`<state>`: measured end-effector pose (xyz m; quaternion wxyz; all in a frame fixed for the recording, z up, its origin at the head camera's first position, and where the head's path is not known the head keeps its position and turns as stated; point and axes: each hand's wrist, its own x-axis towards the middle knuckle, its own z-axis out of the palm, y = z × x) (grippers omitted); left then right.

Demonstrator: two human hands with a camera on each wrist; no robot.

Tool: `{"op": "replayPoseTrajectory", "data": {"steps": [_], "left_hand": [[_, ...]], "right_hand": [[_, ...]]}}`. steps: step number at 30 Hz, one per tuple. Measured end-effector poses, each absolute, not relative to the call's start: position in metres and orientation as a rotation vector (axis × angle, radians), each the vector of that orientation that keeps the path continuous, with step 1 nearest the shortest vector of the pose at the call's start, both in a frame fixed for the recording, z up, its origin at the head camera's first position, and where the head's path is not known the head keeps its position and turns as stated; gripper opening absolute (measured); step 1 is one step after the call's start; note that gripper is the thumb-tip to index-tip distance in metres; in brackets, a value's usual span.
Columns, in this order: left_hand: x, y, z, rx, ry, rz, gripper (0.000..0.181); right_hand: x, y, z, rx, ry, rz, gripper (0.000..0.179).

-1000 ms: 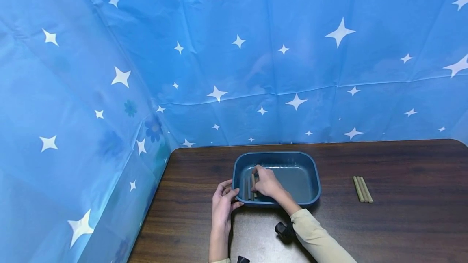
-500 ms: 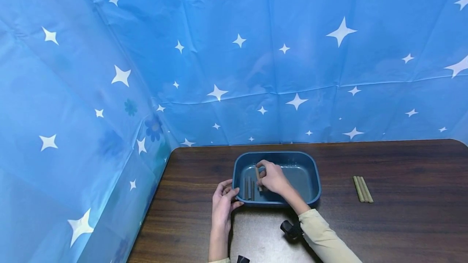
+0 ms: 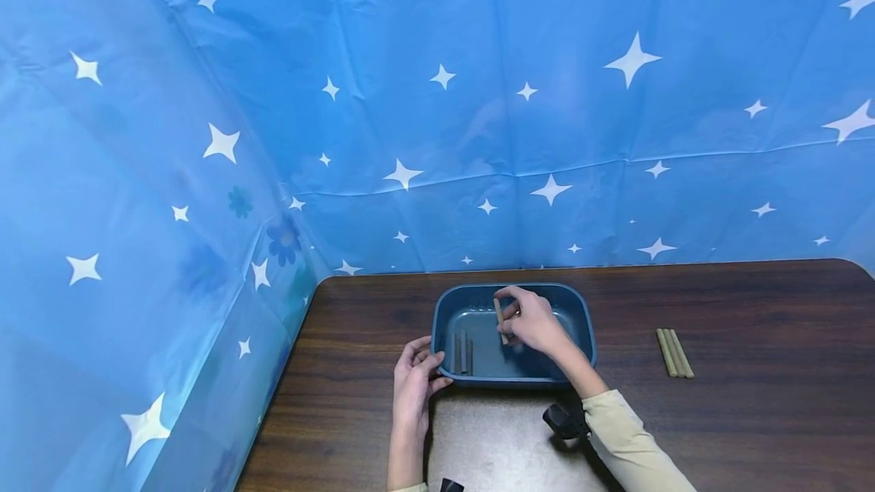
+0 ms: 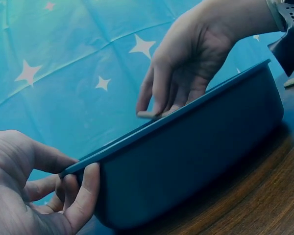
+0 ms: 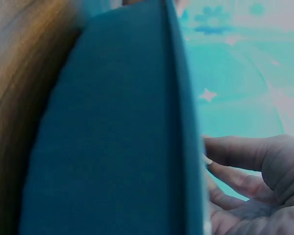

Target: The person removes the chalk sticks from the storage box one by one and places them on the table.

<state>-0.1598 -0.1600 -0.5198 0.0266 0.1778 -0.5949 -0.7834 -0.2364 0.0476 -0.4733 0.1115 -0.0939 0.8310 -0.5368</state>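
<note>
A deep blue rectangular basin [image 3: 514,383] stands on the table in the head view. My left hand [image 3: 412,386] grips its rim at the near left corner, thumb over the edge and fingers beneath, as the left wrist view also shows. My right hand [image 3: 536,323] is over the inside of the basin and pinches a thin tan stick [image 3: 498,311] between thumb and fingers. In the left wrist view the stick's end [image 4: 146,114] shows just above the rim. Several short dark sticks [image 3: 463,353] lie side by side on the basin's floor at the left.
Several greenish-tan sticks [image 3: 674,353] lie together on the dark wooden table [image 3: 766,325], right of the basin. A blue star-printed sheet [image 3: 478,120] hangs behind and to the left of the table. Black wrist cameras [image 3: 563,421] sit on my wrists.
My right hand has moved right and slightly toward the basin's far side with its stick, away from the sticks on the basin floor. My left hand has kept its grip on the rim.
</note>
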Motion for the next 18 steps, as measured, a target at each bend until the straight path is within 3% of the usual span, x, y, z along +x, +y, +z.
{"op": "replayPoseTrajectory", "data": {"steps": [18], "left_hand": [[-0.160, -0.160, -0.520, 0.555, -1.828, -2.437, 0.042]], "right_hand": [[-0.227, 0.098, -0.460, -0.269, 2.465, -1.671, 0.049]]}}
